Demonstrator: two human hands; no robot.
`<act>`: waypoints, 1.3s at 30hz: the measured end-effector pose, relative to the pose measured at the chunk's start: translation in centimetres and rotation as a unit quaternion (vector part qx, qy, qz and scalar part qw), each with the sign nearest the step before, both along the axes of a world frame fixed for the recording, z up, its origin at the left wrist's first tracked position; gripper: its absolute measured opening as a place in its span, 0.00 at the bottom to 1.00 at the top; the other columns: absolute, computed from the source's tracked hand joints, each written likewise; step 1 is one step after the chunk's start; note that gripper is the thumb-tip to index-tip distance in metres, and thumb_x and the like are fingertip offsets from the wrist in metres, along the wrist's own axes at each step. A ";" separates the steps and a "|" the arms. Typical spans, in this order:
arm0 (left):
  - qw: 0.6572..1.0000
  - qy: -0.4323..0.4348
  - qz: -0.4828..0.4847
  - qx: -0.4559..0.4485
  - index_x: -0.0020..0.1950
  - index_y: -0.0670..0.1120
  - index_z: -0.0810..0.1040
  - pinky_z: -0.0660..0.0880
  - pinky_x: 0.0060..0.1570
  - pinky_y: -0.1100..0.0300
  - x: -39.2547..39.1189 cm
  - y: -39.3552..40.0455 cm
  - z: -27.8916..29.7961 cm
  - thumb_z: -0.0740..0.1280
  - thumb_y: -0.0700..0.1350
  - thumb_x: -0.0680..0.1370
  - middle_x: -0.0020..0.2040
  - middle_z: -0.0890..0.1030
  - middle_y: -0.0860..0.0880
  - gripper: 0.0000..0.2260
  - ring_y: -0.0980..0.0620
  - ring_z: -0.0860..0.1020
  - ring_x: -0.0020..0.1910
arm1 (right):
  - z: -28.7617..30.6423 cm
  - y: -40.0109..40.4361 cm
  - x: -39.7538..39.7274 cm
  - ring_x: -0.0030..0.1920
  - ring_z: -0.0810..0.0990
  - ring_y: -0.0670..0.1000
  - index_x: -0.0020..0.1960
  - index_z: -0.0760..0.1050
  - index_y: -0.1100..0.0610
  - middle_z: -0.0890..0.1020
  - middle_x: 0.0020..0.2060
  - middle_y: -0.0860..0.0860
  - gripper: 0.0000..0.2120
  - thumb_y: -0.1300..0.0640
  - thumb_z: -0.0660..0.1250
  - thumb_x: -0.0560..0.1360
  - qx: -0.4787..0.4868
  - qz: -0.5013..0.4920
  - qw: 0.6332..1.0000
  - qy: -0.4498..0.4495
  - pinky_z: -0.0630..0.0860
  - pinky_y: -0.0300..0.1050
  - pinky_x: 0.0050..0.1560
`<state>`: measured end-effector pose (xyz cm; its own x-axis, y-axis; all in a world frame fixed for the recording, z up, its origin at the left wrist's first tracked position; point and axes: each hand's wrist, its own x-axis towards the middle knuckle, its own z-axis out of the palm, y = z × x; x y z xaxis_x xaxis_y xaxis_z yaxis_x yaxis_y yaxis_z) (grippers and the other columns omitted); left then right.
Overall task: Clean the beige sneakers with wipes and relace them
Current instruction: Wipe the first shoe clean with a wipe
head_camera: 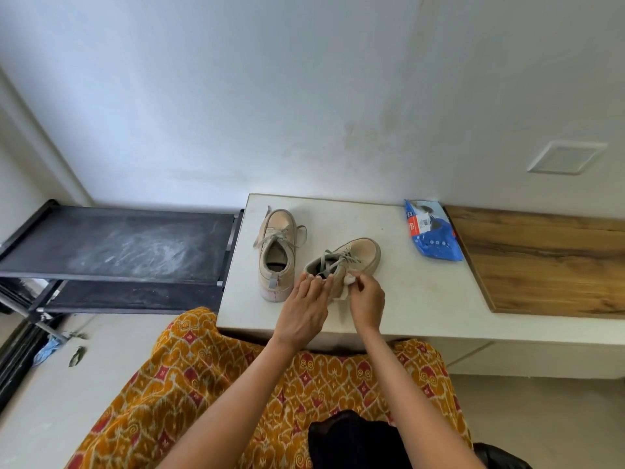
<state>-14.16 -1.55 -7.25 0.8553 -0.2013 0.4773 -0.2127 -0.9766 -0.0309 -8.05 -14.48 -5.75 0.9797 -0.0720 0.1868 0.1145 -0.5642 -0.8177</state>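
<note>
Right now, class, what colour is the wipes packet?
Blue, with a red-and-white label: the wipes packet, head view.

Two beige low-top fabric sneakers with grey-beige laces sit on a white counter. The left sneaker (276, 252) stands upright, toe toward the wall, heel toward the person, laces loose and trailing. The right sneaker (351, 258) lies angled, toe pointing right and away. A crumpled white wipe (348, 282) presses against its heel side. A blue plastic wipes packet (433, 231) lies well apart to the right.
</note>
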 end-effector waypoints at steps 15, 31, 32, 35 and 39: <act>0.999 -0.020 -0.001 -0.028 0.69 0.40 0.67 0.58 0.70 0.49 0.5 0.1 -1.2 0.54 0.43 0.76 0.54 0.73 0.43 0.21 0.44 0.72 0.54 | 1.7 -2.2 3.4 0.46 0.75 0.53 0.51 0.80 0.57 0.83 0.44 0.55 0.07 0.56 0.66 0.77 -0.156 -0.042 0.987 -0.016 0.71 0.45 0.40; 0.999 -0.034 0.013 -0.032 0.64 0.38 0.71 0.68 0.59 0.50 0.6 -0.7 -0.1 0.54 0.39 0.75 0.49 0.74 0.43 0.18 0.45 0.72 0.48 | 3.9 -1.0 4.6 0.47 0.75 0.55 0.48 0.81 0.59 0.82 0.40 0.54 0.06 0.59 0.66 0.76 -0.221 0.100 0.964 -0.107 0.68 0.43 0.40; 0.999 -0.032 0.014 -0.029 0.64 0.39 0.71 0.68 0.59 0.50 0.7 -0.7 0.0 0.54 0.39 0.75 0.48 0.75 0.43 0.18 0.45 0.72 0.48 | 3.2 -1.2 4.4 0.48 0.76 0.55 0.48 0.81 0.59 0.82 0.40 0.54 0.06 0.60 0.66 0.75 -0.252 0.116 0.954 -0.113 0.70 0.44 0.39; 0.999 -0.028 0.021 -0.005 0.63 0.39 0.74 0.64 0.62 0.51 0.7 -0.5 0.8 0.53 0.39 0.75 0.46 0.76 0.44 0.19 0.45 0.69 0.47 | 2.8 -2.5 5.9 0.47 0.76 0.56 0.45 0.82 0.57 0.83 0.39 0.54 0.06 0.59 0.66 0.76 -0.361 0.097 0.923 -0.089 0.67 0.45 0.40; 0.999 -0.042 0.023 0.002 0.58 0.40 0.78 0.63 0.61 0.51 0.6 -0.7 1.9 0.55 0.39 0.74 0.44 0.77 0.46 0.18 0.47 0.67 0.46 | 4.6 -3.1 7.9 0.48 0.75 0.55 0.47 0.81 0.57 0.83 0.43 0.54 0.07 0.60 0.63 0.76 -0.394 0.059 0.916 -0.042 0.65 0.44 0.40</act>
